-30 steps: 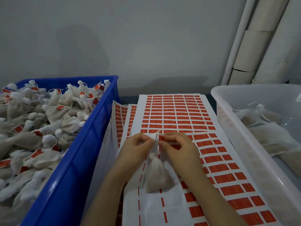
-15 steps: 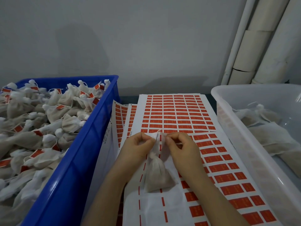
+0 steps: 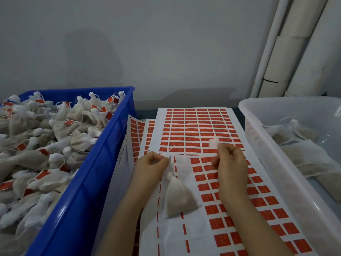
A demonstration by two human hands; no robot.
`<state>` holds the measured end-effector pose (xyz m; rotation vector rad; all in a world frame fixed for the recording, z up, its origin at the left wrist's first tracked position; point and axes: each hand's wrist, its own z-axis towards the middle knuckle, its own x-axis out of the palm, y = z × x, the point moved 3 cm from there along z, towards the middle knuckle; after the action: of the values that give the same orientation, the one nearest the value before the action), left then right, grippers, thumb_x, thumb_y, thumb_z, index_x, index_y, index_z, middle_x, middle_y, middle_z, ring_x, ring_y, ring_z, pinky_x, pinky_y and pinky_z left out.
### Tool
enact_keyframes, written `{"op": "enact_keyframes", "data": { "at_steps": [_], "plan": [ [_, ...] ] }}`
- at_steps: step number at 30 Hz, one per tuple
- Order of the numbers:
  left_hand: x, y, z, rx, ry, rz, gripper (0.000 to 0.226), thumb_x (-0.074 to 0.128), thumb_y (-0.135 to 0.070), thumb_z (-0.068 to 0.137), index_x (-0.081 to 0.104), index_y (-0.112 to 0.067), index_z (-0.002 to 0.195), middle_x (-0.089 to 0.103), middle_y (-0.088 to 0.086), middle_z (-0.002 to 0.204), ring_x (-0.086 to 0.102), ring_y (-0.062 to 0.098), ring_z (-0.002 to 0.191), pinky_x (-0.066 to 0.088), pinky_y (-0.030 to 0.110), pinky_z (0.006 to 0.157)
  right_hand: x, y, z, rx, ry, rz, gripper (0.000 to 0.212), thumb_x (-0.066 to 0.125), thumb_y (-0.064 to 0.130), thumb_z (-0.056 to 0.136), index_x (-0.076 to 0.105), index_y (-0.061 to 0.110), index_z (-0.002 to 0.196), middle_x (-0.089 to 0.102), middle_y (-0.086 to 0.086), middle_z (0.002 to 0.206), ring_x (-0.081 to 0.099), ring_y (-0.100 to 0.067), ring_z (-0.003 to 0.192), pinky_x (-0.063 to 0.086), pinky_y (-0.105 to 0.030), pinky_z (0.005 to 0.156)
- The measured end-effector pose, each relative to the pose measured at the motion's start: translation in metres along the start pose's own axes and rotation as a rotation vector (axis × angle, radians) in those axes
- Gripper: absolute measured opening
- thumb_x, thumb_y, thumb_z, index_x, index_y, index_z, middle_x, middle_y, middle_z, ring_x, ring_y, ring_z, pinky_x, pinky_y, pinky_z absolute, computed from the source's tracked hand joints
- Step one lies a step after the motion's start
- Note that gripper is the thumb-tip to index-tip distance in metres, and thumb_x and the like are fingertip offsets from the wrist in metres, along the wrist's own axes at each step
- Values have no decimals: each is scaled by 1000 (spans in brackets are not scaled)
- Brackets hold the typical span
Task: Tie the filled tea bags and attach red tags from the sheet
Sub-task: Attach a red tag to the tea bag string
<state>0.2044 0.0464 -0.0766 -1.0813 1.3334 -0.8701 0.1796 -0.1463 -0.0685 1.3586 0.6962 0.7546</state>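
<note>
A grey wall backs your bench, with pale pipes (image 3: pixel 295 52) at two o'clock. The blue crate (image 3: pixel 81 200) at nine o'clock is heaped with tied, tagged bags. The clear bin (image 3: pixel 258 141) at three o'clock holds a few bags, apparently not yet tagged. Between them lie the tag sheets (image 3: pixel 199 126), stacked and overlapping, with many red tags left and the near-left corner already stripped.

Your left hand (image 3: pixel 151 167) has its fingers curled, pinching the neck of the bag (image 3: pixel 178 198) at its knotted top; the bag's body rests on the sheet at six o'clock. Your right hand (image 3: pixel 230 163) is curled too, thumb and forefinger clamped on a small white piece (image 3: pixel 214 142) at one o'clock from the bag. I cannot tell whether that piece is a tag's back or backing paper, nor see the string between your hands.

You look to be drawing the string tight or bringing a tag to it. To do it well:
- keep the left pinch just above the filling, so the neck stays closed
- pull outward along the sheet, not upward, so the bag doesn't swing
- fold the tag squarely over the string's end and press it flat
- then drop the bag into the crate
</note>
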Motion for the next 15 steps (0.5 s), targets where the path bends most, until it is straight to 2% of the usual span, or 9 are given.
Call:
{"op": "enact_keyframes", "data": {
  "at_steps": [3, 6, 8, 10, 12, 13, 15],
  "plan": [
    [-1, -4, -2, 88, -95, 71, 7, 66, -33, 85, 62, -30, 81, 58, -20, 112, 55, 9, 98, 46, 25, 78, 1, 6, -3, -67, 22, -4, 22, 48, 41, 91, 61, 23, 93, 64, 9, 63, 60, 2, 58, 38, -2, 42],
    [-5, -10, -6, 174, -224, 320, 12, 70, -41, 80, 60, -35, 78, 49, -15, 134, 43, 12, 123, 36, 38, 102, 5, 12, -8, -130, 85, -15, 19, 49, 40, 89, 62, 26, 87, 64, 21, 67, 61, 7, 66, 37, 1, 46],
    [-4, -15, -11, 221, -275, 426, 12, 70, -41, 80, 59, -37, 77, 48, -15, 136, 42, 11, 125, 32, 39, 107, 7, 13, -10, -159, 121, -24, 15, 53, 39, 87, 62, 27, 84, 65, 21, 68, 61, 8, 68, 39, 1, 49],
    [0, -17, -14, 243, -255, 311, 10, 70, -35, 81, 61, -34, 79, 58, -18, 120, 54, 3, 102, 43, 22, 92, 10, 14, -10, -173, 144, -43, 8, 56, 35, 87, 62, 31, 85, 66, 19, 71, 61, 12, 72, 39, 1, 50],
    [5, -20, -16, 189, -171, 74, 6, 70, -30, 83, 64, -31, 81, 66, -21, 99, 62, 0, 78, 44, 4, 64, 12, 14, -11, -187, 165, -58, 6, 59, 31, 86, 59, 36, 82, 64, 22, 82, 60, 14, 75, 39, 3, 52],
    [7, -22, -17, 159, -129, -26, 4, 69, -29, 84, 66, -30, 82, 68, -20, 90, 64, -1, 76, 44, 3, 54, 13, 14, -11, -196, 169, -61, 10, 60, 30, 85, 58, 38, 81, 62, 25, 84, 61, 11, 75, 39, 3, 52],
    [11, -24, -20, 105, -77, -206, 3, 70, -27, 83, 68, -27, 85, 71, -17, 82, 67, -3, 78, 50, 8, 55, 13, 14, -12, -211, 166, -60, 12, 63, 28, 84, 57, 38, 86, 58, 29, 87, 61, 8, 74, 39, 3, 54]
  ]
}}
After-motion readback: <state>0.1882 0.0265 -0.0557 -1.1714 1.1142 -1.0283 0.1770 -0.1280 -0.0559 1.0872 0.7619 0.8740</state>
